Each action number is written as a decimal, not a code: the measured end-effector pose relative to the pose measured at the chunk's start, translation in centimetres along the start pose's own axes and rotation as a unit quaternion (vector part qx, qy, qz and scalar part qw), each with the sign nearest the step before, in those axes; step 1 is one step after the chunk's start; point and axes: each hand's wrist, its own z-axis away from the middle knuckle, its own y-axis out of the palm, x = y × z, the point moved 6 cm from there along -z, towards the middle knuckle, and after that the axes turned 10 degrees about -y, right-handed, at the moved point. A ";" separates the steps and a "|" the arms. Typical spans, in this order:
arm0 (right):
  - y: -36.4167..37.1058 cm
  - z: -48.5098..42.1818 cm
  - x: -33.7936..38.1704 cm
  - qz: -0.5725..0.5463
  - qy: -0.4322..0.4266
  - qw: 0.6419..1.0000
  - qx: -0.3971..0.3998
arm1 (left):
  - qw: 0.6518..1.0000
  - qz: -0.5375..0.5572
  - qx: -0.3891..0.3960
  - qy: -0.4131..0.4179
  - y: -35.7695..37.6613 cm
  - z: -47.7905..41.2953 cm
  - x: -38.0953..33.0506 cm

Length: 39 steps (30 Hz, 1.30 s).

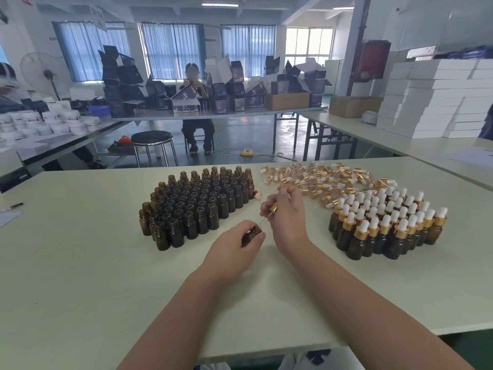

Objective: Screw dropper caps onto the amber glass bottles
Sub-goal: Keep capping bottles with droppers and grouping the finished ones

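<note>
Left hand [234,245] grips the small amber glass bottle [252,235]; the right hand [286,213], pinching a gold-collared dropper cap [273,208], should centre its pipette [263,221] before twisting.

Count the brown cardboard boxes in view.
2: one brown cardboard box on the far table, another on the right-hand table beside the stacked white boxes. More may be hidden.

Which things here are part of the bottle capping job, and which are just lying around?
Job: amber bottle in the left hand; dropper cap in the right hand; uncapped bottles; loose caps; capped bottles.
Lying about: pen; stool; stacked white boxes.
</note>
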 end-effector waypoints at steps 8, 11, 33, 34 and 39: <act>0.5 0.4 -0.1 0.040 0.004 0.998 0.042 | 1.000 0.006 -0.001 -0.003 0.1 -0.2 0.2; 1.2 1.0 -0.5 0.098 0.016 0.991 0.092 | 1.000 0.008 -0.010 0.000 -0.1 -0.2 0.0; 0.5 -0.1 -0.6 0.222 0.008 0.952 0.212 | 0.997 0.049 -0.065 -0.008 -0.9 -0.2 0.1; 0.4 -0.2 -0.6 0.231 0.003 0.949 0.213 | 0.997 0.048 -0.067 -0.008 -0.9 -0.2 0.0; 0.2 -0.2 -1.0 0.277 -0.032 0.933 0.227 | 0.997 0.038 -0.066 -0.008 -1.0 -0.1 -0.1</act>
